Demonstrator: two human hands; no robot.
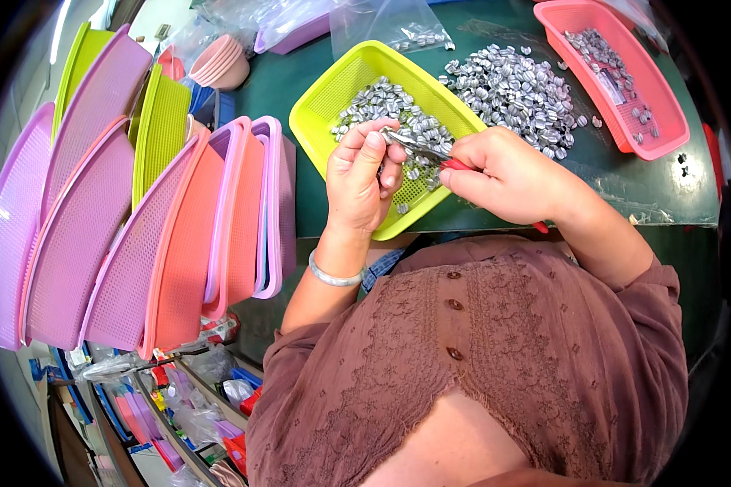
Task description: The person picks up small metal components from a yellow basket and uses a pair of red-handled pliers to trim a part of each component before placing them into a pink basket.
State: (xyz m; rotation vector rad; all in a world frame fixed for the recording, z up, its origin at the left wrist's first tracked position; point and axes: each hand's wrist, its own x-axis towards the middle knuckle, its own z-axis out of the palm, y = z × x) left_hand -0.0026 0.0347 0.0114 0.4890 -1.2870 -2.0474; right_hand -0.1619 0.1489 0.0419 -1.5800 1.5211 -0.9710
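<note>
My left hand (356,183) is over a lime-green basket (307,122), its thumb and fingers pinched around a small grey metallic piece (386,135). Wrapped around red-handled pliers (422,148), my right hand (503,173) comes in from the right. The pliers' jaws meet the piece at my left fingertips; my fingers partly hide it, so its exact shape does not show. Many small grey-and-white striped curved pieces (394,104) lie in the basket beneath both hands.
A large heap of similar pieces (512,97) lies on the green table (650,195), right of the basket. Beyond it is a pink basket (670,138) holding more. A clear bag (382,24) lies behind. Nested purple, coral and green baskets (179,235) crowd the left side.
</note>
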